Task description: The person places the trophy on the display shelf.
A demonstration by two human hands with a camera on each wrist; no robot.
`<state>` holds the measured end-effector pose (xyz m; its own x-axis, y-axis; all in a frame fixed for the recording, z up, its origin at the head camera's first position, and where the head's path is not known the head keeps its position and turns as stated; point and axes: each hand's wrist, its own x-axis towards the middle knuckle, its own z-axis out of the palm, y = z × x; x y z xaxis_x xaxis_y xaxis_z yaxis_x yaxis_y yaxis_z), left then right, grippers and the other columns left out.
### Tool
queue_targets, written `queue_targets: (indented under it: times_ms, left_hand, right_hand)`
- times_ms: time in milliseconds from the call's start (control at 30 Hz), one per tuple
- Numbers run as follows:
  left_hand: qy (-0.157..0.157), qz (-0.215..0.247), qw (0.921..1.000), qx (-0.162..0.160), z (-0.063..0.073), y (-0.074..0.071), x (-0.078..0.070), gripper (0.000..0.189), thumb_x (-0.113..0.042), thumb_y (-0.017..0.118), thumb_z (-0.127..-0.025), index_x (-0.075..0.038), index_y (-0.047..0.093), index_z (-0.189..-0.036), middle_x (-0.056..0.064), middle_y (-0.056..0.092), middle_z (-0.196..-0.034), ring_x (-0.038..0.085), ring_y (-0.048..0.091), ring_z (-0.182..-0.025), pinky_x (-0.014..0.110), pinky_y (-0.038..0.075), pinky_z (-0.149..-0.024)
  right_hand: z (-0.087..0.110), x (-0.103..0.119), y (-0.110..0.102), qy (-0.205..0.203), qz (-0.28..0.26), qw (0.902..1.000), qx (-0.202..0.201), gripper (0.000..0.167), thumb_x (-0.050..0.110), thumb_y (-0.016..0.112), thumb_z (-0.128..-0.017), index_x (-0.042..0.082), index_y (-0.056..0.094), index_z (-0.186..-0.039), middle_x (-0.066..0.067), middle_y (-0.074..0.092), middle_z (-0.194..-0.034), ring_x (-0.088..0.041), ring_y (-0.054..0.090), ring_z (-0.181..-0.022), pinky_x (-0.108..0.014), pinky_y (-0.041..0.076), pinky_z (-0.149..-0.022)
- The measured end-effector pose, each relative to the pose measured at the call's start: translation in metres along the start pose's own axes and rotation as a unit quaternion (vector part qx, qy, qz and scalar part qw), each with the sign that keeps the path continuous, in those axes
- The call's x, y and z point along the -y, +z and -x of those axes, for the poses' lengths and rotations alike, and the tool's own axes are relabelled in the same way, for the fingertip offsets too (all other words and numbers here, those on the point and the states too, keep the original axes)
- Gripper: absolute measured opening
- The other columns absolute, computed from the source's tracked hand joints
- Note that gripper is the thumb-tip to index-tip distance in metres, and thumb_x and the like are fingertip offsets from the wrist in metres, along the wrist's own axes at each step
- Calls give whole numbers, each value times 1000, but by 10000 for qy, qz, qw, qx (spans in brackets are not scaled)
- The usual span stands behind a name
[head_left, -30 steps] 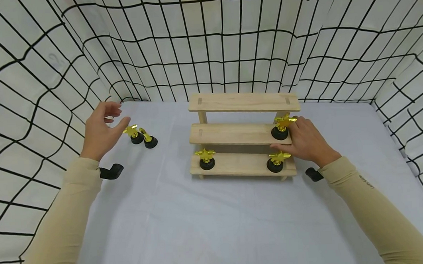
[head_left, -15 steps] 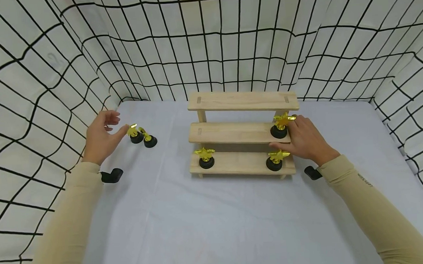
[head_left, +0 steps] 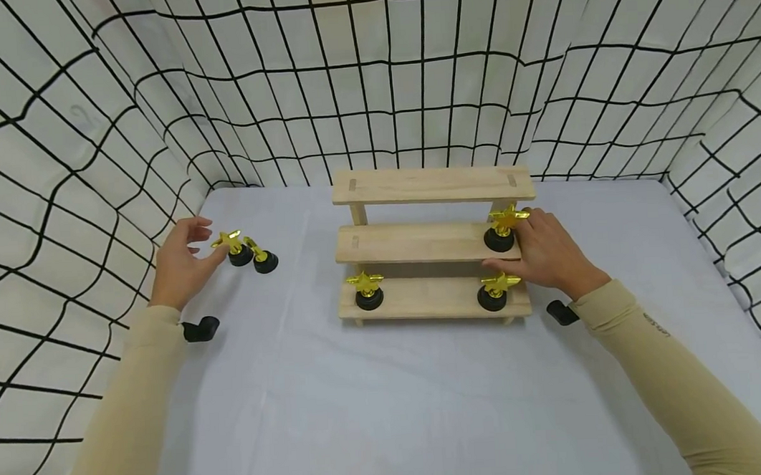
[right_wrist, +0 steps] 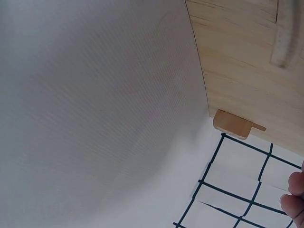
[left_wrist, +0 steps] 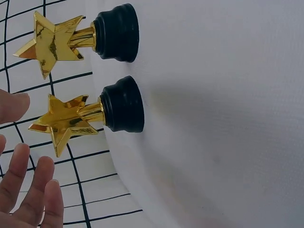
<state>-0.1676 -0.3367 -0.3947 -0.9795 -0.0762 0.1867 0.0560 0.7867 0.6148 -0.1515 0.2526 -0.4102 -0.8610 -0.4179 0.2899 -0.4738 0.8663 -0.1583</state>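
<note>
Fingers (left_wrist: 41,175) on our left hand (head_left: 184,268) sit kinda loose, apart and empty, and we've got one gold star trophy with black base (left_wrist: 94,112) upright on white cloth (head_left: 363,396) just off our thumb tip (left_wrist: 18,105), rightward, while our right hand (head_left: 552,255) grips the pale wooden three-tier stand (head_left: 413,243).

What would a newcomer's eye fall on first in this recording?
Probably the three-tier wooden stand on the white tabletop, with the right hand at its right end. Then the shiny gold star trophies: two on the bottom shelf, one on the middle shelf's right end, and two on the tabletop beside the left hand.
</note>
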Motion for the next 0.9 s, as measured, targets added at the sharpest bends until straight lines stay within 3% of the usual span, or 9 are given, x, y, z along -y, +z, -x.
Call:
queue_targets:
  times_ms: [100,300,500,733,900]
  left_hand:
    - [-63,-21,10000,1,-1,2,3,58,-25,72,-97,-5,46,-145,23,59,-135,37,54,-130,43,47,-102]
    - [-144,75,9999,52,-6,7,6,63,-18,74,-94,-4,43,-147,25,56,-140,39,51,-134,56,49,-108]
    - [-218,214,9995,70,-6,10,12,65,-20,75,-94,-6,42,-148,23,56,-141,35,51,-133,49,48,-106]
    - [-375,476,9979,205,-9,14,18,67,-21,76,-94,-6,40,-149,19,55,-140,33,52,-131,50,48,-112]
    - [-464,480,9975,224,-12,16,20,68,-22,76,-94,-7,40,-150,14,56,-140,25,52,-128,35,49,-109]
  right_hand:
    - [0,0,1,-1,7,10000,-2,81,66,75,-81,1,64,-129,-14,64,-94,-30,52,-86,-42,43,-75]
    - [2,-1,2,44,41,10000,19,83,64,78,-79,0,63,-130,-13,62,-91,-30,52,-86,-43,44,-77]
    - [1,0,2,48,18,10000,16,83,60,83,-75,-2,64,-127,-12,60,-88,-29,50,-84,-40,41,-76]
    - [2,-1,0,120,36,9998,129,81,62,79,-80,0,65,-128,-13,63,-93,-31,54,-89,-46,46,-81]
    - [1,-1,-1,94,70,9998,164,83,64,77,-80,0,63,-131,-14,64,-94,-31,54,-90,-45,46,-83]
